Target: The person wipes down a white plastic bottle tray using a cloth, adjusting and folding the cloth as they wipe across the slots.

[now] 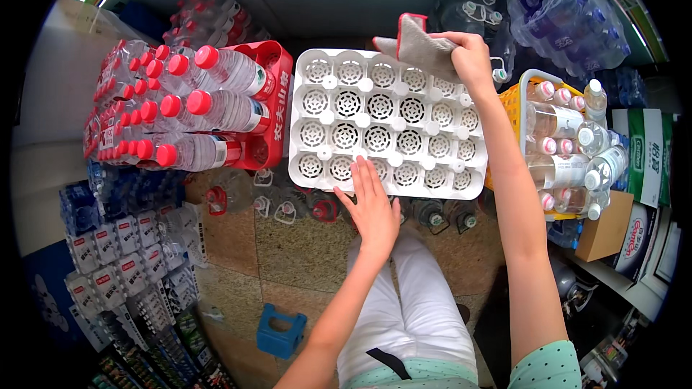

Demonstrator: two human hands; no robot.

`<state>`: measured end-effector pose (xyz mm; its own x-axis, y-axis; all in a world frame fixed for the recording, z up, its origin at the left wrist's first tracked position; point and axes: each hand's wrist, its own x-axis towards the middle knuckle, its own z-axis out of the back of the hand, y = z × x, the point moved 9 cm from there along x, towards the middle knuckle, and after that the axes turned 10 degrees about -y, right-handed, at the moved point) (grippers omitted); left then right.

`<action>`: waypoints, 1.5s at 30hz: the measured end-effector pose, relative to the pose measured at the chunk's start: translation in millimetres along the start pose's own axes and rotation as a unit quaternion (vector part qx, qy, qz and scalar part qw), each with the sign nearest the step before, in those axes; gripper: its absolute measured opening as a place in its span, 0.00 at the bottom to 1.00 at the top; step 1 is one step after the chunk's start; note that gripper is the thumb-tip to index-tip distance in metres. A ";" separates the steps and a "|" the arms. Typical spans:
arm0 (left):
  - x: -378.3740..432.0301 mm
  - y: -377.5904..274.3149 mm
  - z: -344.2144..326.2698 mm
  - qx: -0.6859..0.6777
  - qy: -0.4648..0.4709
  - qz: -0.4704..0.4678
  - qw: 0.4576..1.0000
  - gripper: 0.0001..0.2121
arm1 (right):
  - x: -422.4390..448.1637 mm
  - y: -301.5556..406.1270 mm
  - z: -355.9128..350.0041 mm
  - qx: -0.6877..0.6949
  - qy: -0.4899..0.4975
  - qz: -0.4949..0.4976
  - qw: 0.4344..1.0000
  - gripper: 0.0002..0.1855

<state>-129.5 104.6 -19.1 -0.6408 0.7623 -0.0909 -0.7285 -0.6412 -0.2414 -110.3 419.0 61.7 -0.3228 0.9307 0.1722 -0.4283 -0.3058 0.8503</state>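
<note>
In front of me is a white plastic bottle crate (387, 124) with rows of round slotted cells, and no bottles stand in it. My left hand (373, 208) lies over its near edge, fingers spread across the front row. At the far right corner, my right hand (470, 62) grips a folded grey cloth (419, 46) with red edging, partly over the crate's back rim. To the left, a red crate (278, 102) adjoins several red-capped water bottles (230, 111) lying on their sides. On the right stands a yellow basket (511, 111) filled with clear bottles (557, 121).
Large handled water jugs (432, 213) stand on the floor below the white crate. A blue plastic stool (281, 330) is on the tiles at lower left. Shrink-wrapped bottle packs (565, 16) are stacked at back right. A cardboard box (604, 227) sits below the basket.
</note>
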 end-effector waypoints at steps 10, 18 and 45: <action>8.9 -55.5 7.0 -0.063 0.002 -0.075 0.995 0.45 | -73.7 19.3 -8.8 -0.222 -0.067 0.230 0.945 0.28; 8.3 -62.8 -11.2 -0.044 0.033 -0.091 0.994 0.46 | -81.7 -22.7 -59.7 -0.229 0.122 0.218 0.941 0.29; 8.5 -52.4 -13.9 -0.090 -0.008 -0.105 0.990 0.42 | -52.2 -43.1 -91.7 -0.309 0.110 0.231 0.916 0.16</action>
<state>-93.5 145.9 -20.7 -0.4846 0.8747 -0.0063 -0.7919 -0.4417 -0.4216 -152.4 365.2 -29.5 -0.7230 0.6311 0.2809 -0.5771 -0.7753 0.2565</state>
